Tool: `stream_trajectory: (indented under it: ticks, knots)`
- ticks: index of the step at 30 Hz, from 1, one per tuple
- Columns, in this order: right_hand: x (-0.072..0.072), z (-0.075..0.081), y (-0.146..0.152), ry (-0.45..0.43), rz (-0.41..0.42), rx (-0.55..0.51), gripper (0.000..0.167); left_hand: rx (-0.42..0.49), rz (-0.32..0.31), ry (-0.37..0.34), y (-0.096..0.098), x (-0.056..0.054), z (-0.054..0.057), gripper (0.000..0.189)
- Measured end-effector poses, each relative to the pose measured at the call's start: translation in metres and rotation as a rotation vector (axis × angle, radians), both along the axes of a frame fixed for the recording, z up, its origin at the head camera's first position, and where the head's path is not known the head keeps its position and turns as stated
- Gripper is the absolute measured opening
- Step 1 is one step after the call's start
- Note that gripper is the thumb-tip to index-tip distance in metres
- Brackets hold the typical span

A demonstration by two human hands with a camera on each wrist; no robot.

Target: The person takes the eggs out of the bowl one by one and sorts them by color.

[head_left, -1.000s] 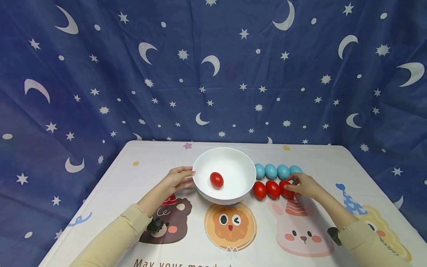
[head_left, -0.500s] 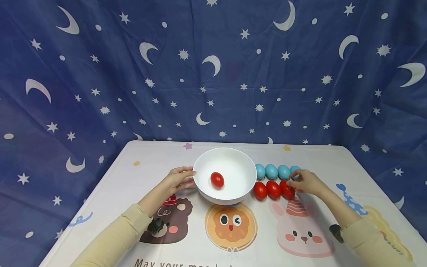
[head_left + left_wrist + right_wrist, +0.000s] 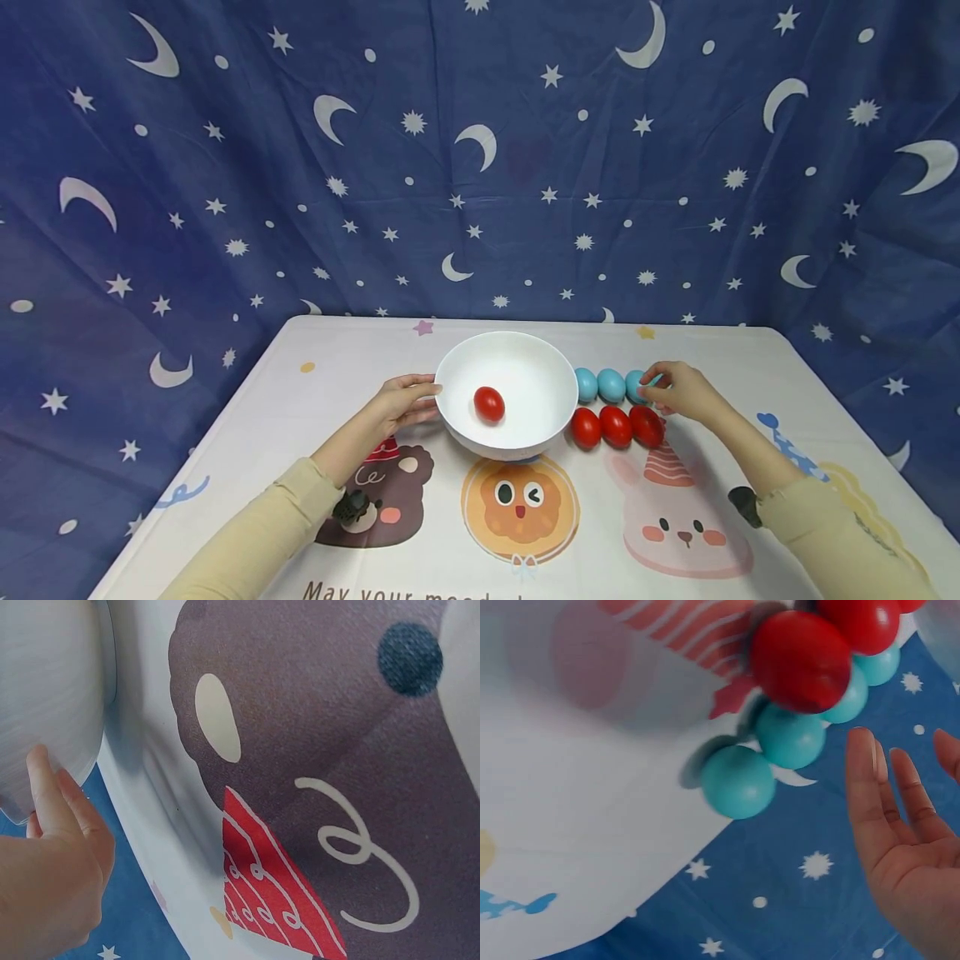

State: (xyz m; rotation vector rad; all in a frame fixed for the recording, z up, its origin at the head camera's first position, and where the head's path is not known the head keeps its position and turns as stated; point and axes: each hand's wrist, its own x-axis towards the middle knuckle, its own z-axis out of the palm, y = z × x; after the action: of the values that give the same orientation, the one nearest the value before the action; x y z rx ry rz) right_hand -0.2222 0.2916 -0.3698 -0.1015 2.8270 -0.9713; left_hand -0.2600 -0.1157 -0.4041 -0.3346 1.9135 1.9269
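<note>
A white bowl (image 3: 536,367) stands mid-table with one red egg (image 3: 489,405) inside. My left hand (image 3: 405,402) touches the bowl's left side, its thumb near the rim; in the left wrist view, straight fingers lie against the outer wall. Right of the bowl, several light-blue eggs (image 3: 611,385) form a back row, and three red eggs (image 3: 616,427) lie in front. My right hand (image 3: 684,392) hovers at the right end of the blue row, hiding the last blue egg in the head view. In the right wrist view its fingers are apart and hold nothing, beside that end blue egg (image 3: 739,781).
A white tablecloth (image 3: 360,346) with printed cartoon animals covers the table. Behind the table's back edge hangs a dark blue curtain (image 3: 525,225) with moons and stars.
My right hand has left the rightmost red egg and moved back to the end of the blue row. That red egg stays in its row. My left hand and the bowl keep their place.
</note>
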Motion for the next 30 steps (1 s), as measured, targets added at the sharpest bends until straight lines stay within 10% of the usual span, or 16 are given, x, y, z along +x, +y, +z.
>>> stream_trajectory:
  ticks: [30]
  knots:
    - [-0.024,0.047,-0.071,0.067,0.124,0.039,0.026,0.022,-0.007,0.004,-0.001,0.0,-0.001,0.046]
